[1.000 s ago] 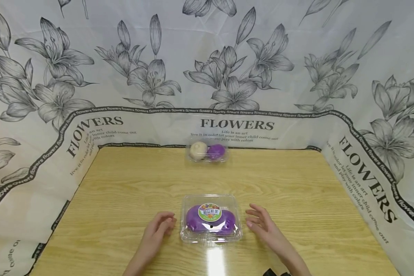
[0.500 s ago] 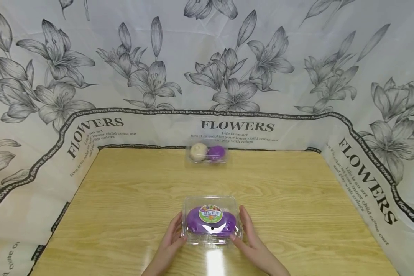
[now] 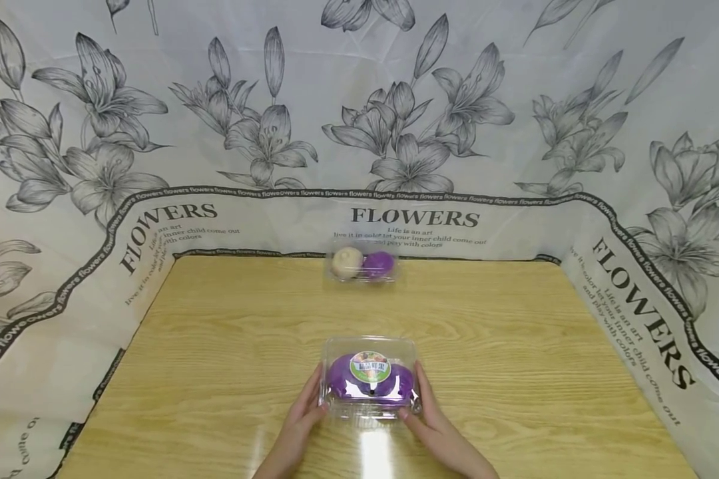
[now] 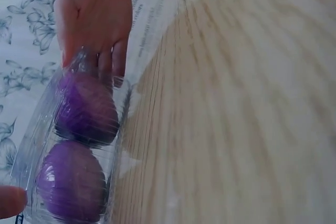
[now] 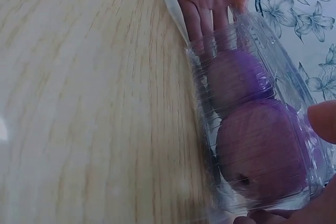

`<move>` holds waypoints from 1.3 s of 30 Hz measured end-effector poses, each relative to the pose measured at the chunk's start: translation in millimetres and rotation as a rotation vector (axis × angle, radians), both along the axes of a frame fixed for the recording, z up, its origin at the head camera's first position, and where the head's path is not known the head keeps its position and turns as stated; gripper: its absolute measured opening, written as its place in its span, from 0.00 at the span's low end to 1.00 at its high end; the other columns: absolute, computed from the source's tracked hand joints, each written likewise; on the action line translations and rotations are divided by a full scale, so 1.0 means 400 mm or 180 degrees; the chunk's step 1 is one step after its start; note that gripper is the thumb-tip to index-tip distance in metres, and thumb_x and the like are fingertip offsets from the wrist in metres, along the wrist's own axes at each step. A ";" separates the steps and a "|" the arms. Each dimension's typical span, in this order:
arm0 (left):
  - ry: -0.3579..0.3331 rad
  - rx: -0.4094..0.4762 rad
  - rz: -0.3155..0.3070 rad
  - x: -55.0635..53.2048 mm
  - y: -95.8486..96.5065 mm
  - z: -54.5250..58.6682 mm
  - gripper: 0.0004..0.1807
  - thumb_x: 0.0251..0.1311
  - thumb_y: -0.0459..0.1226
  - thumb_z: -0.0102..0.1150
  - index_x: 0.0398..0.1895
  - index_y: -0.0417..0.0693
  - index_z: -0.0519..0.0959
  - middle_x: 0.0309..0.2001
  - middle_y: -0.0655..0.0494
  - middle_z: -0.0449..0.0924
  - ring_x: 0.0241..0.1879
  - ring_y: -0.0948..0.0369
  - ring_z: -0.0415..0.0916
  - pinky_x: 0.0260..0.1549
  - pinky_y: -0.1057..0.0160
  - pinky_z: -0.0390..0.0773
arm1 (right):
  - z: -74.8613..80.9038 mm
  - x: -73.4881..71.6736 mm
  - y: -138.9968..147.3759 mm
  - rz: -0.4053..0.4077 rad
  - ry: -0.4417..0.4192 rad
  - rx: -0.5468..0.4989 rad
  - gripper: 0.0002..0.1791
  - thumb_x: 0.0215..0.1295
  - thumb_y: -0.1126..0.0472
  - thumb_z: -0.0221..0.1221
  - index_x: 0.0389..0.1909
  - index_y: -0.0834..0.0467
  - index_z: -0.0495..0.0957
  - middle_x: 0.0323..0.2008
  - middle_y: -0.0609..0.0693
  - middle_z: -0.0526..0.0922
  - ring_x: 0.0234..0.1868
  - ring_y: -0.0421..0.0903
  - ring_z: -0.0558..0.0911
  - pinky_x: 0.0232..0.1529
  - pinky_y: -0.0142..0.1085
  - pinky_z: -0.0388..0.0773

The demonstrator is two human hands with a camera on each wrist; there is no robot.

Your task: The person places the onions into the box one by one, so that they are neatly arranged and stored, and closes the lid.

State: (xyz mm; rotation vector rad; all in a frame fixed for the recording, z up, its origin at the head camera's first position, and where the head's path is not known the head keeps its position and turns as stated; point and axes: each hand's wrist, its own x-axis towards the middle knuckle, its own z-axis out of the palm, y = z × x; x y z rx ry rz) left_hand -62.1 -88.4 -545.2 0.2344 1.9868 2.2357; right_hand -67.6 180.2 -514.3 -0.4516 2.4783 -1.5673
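Observation:
A clear plastic clamshell box (image 3: pixel 368 344) sits near the front middle in the head view. On its lid is a round green-edged label (image 3: pixel 370 367). Two rounded purple items (image 4: pixel 72 181) lie inside; their kind is unclear. My left hand (image 3: pixel 301 417) grips the box's left side, thumb at the near corner. On the opposite side my right hand (image 3: pixel 436 420) grips it likewise, thumb (image 5: pixel 323 121) against the near edge. Both wrist views show the far hand's fingers reaching along and partly under the box. Whether it touches the table I cannot tell.
A second clear box (image 3: pixel 362 280) stands at the table's far edge, holding a cream round item (image 3: pixel 347 263) and a purple one (image 3: pixel 378 265). Flower-printed cloth (image 3: pixel 287 223) walls the wooden table (image 3: pixel 485 319) at the back and both sides.
A second ago both hands were apart from the front box, one on each side. They have closed in and now hold its sides. The box has shifted slightly to the right.

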 end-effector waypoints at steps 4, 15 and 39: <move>-0.0052 -0.0017 0.0060 -0.013 0.002 0.003 0.38 0.68 0.31 0.47 0.79 0.43 0.47 0.78 0.42 0.41 0.74 0.42 0.45 0.64 0.73 0.54 | 0.001 -0.019 -0.004 0.0018 -0.0016 -0.0027 0.49 0.73 0.57 0.55 0.78 0.64 0.29 0.76 0.69 0.35 0.75 0.65 0.43 0.69 0.33 0.39; -0.0129 0.0049 0.0180 -0.101 -0.012 -0.008 0.37 0.68 0.32 0.47 0.79 0.43 0.48 0.78 0.44 0.42 0.76 0.46 0.41 0.68 0.67 0.49 | -0.011 -0.118 -0.029 0.0094 -0.0061 -0.0140 0.48 0.74 0.59 0.53 0.76 0.68 0.28 0.75 0.73 0.34 0.75 0.67 0.41 0.72 0.57 0.37; 0.0242 0.0548 0.0082 -0.285 -0.005 -0.034 0.36 0.71 0.29 0.42 0.79 0.39 0.43 0.78 0.40 0.38 0.77 0.46 0.36 0.70 0.63 0.50 | -0.030 -0.287 -0.032 -0.0079 -0.0206 -0.0574 0.48 0.74 0.58 0.53 0.78 0.57 0.28 0.78 0.63 0.31 0.77 0.63 0.36 0.74 0.57 0.36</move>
